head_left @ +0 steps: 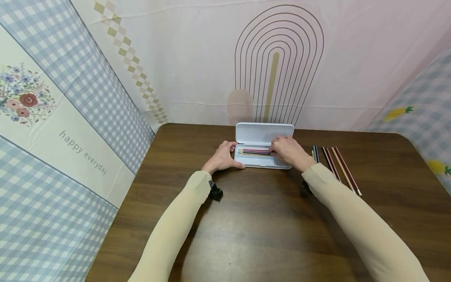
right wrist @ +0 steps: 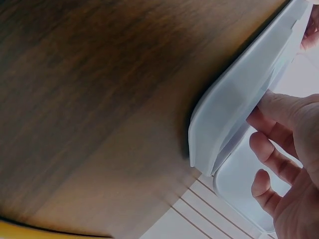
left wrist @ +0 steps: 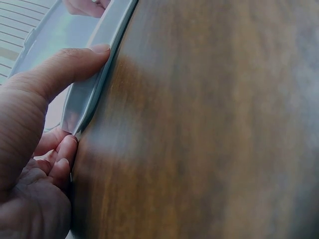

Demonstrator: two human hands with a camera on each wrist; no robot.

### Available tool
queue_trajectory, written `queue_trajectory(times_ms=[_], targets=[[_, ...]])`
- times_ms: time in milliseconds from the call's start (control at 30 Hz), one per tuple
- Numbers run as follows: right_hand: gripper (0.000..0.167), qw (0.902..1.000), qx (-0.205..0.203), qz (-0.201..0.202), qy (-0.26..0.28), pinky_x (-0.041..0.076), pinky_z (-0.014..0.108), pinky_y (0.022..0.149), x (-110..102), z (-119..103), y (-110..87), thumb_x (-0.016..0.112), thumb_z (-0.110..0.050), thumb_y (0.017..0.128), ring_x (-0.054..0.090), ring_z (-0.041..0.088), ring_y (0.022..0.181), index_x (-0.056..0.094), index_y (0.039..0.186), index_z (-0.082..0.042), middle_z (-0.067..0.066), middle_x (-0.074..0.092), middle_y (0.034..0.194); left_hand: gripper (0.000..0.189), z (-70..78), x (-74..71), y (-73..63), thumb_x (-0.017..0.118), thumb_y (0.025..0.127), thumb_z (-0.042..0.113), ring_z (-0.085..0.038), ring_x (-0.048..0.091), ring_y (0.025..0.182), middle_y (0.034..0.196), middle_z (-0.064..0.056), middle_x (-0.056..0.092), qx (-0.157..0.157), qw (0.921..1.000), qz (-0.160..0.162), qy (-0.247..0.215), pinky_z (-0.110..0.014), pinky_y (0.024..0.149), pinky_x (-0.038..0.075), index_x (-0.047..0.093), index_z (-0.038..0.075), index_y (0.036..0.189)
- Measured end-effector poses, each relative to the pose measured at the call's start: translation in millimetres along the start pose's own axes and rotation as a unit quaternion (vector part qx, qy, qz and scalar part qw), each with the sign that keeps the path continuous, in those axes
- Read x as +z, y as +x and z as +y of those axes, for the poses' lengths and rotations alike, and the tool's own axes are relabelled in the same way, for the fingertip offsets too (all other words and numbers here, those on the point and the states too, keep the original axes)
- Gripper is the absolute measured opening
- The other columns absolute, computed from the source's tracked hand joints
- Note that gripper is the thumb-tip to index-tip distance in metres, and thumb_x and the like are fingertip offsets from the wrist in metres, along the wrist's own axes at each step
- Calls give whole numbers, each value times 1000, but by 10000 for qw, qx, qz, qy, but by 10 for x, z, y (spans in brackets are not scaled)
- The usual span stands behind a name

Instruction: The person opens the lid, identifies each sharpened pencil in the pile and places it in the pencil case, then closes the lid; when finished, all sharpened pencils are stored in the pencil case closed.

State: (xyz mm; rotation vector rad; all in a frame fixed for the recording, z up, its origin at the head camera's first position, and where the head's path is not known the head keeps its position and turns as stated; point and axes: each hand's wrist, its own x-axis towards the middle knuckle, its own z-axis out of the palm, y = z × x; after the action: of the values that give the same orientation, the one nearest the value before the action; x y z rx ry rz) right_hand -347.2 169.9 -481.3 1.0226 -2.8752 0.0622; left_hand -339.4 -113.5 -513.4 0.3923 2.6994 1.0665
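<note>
A white pencil case stands with its lid raised at the back. Several colored pencils lie side by side in its rear part, points to the left. My left hand grips the left end of the case, thumb along the front rim and fingers round the end. My right hand reaches into the right part, over the pencils' right ends. In the right wrist view its thumb and forefinger dip behind the case wall, which hides their tips; I cannot tell whether they pinch a pencil.
Right of the case, more colored pencils lie loose on the brown wooden table, partly behind my right forearm. A patterned cloth hangs right behind the table's back edge, with checked cloth on the left.
</note>
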Motion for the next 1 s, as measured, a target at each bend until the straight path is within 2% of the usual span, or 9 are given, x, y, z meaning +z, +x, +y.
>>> queue_trajectory(times_ms=[533, 900, 1000], targets=[[6, 9999, 71, 101, 83, 56, 56, 89, 23, -4, -38, 80, -9, 98, 70, 33, 101, 86, 96, -8, 11, 80, 99, 90, 17, 4, -4, 99, 77, 33, -27, 49, 126, 135, -14, 54, 15, 10000, -6, -17, -41, 114, 46, 55, 5, 150], [10, 9985, 52, 487, 260, 55, 56, 98, -33, 3, -127, 82, -10, 96, 70, 36, 107, 84, 105, -5, 14, 81, 105, 88, 3, 10, 5, 99, 76, 32, -26, 49, 126, 134, -13, 54, 41, 10000, 46, -7, -41, 113, 45, 56, 5, 148], [12, 9972, -4, 703, 255, 56, 55, 96, -58, 7, -184, 83, -9, 96, 69, 37, 106, 84, 106, -3, 15, 80, 103, 88, 5, 9, 2, 99, 76, 33, -26, 49, 126, 134, -13, 54, 24, 10000, 38, -1, -41, 113, 45, 56, 5, 148]])
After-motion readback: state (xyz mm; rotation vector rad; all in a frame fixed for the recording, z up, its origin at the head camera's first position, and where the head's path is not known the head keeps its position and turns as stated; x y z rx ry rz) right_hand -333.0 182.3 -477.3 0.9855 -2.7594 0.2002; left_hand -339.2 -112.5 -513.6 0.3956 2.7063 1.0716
